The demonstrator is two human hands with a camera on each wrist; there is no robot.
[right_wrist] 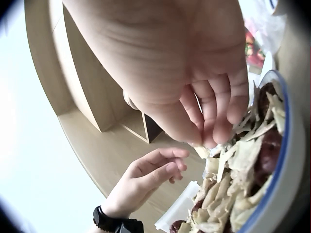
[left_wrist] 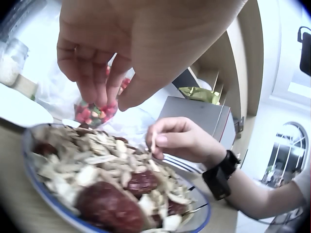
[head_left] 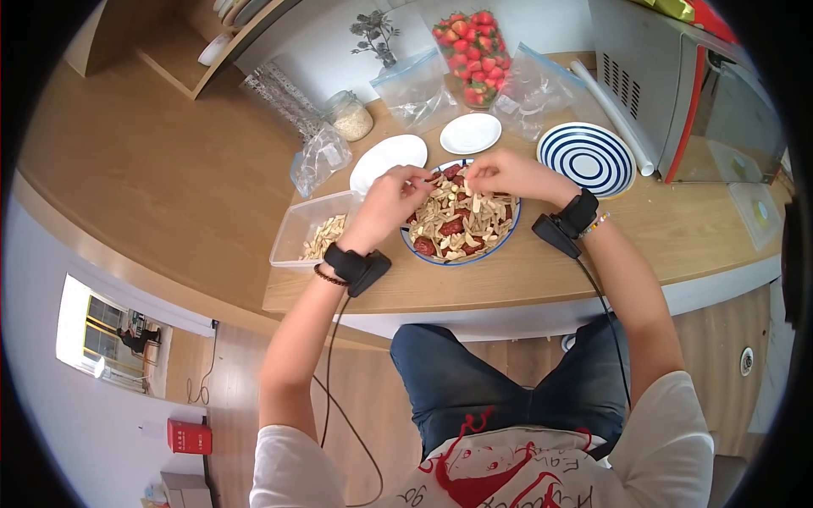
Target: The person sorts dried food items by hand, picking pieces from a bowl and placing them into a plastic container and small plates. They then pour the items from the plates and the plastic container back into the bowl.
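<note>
A blue-rimmed plate (head_left: 453,262) is heaped with pale dried slices (left_wrist: 92,150) and wrinkled red dates (left_wrist: 109,206). Over its right back part, the right hand (head_left: 518,176) pinches a pale piece (right_wrist: 201,151) between thumb and fingertips; in the left wrist view this hand (left_wrist: 182,141) shows the piece as a thin strip. The left hand (head_left: 389,205) hovers above the plate's left back side, fingers loosely bent and thumb close to them. No item shows in the left hand (right_wrist: 146,182) in the right wrist view.
Left of the plate is a clear plastic box (head_left: 292,229) with pale pieces. Behind stand white plates (head_left: 389,157) (head_left: 471,134), a glass jar (head_left: 349,117), plastic bags (head_left: 415,91) and bagged strawberries (head_left: 476,59). A blue-striped plate (head_left: 586,158) and an oven (head_left: 652,93) are on the right.
</note>
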